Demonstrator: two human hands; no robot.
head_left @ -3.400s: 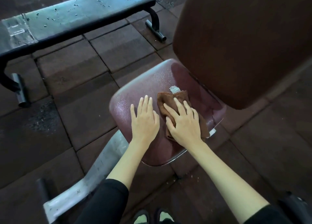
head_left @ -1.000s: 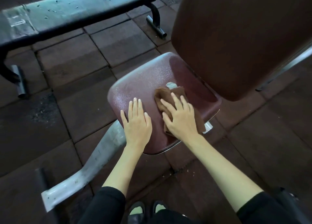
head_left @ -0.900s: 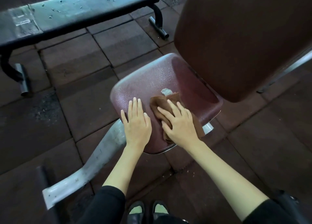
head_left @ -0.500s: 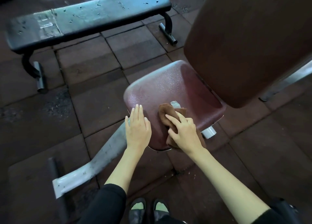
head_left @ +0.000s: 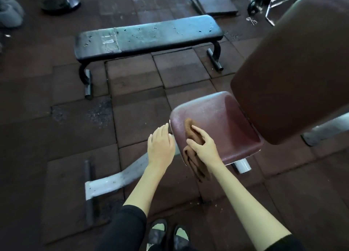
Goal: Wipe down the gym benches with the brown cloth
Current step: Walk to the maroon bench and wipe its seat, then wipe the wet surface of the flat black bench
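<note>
While a black flat bench (head_left: 149, 37) stands beyond on the tiled floor (head_left: 132, 80), a tall backrest (head_left: 294, 71) overhangs the maroon seat (head_left: 222, 126). Right hand (head_left: 204, 148) presses the bunched brown cloth (head_left: 190, 135) against the seat's near edge, its tail hanging. Left hand (head_left: 160, 146), open and empty, is beside the seat.

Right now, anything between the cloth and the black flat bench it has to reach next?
Nothing visible. The right hand holds the brown cloth at the maroon seat's front edge; only open floor tiles separate it from the black bench.
</note>
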